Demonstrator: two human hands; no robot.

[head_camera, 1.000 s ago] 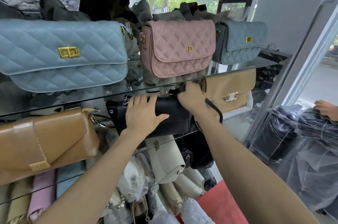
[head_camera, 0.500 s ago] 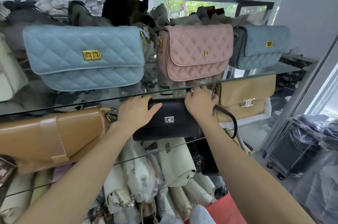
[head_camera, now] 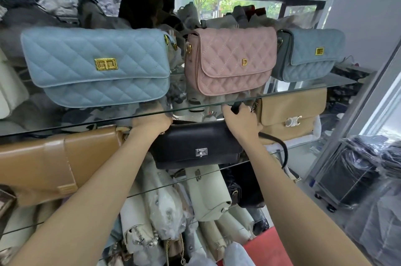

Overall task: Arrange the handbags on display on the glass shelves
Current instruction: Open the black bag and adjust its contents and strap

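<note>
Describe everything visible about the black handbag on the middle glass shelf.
The black handbag is a smooth, leather-look rectangular flap bag with a small silver turn-lock clasp low on the flap. It stands upright, front facing out, on the middle glass shelf, between a tan bag and a beige bag. The left hand grips its top left corner; the right hand holds its top right end and dark strap, which loops down past the shelf edge.
</note>
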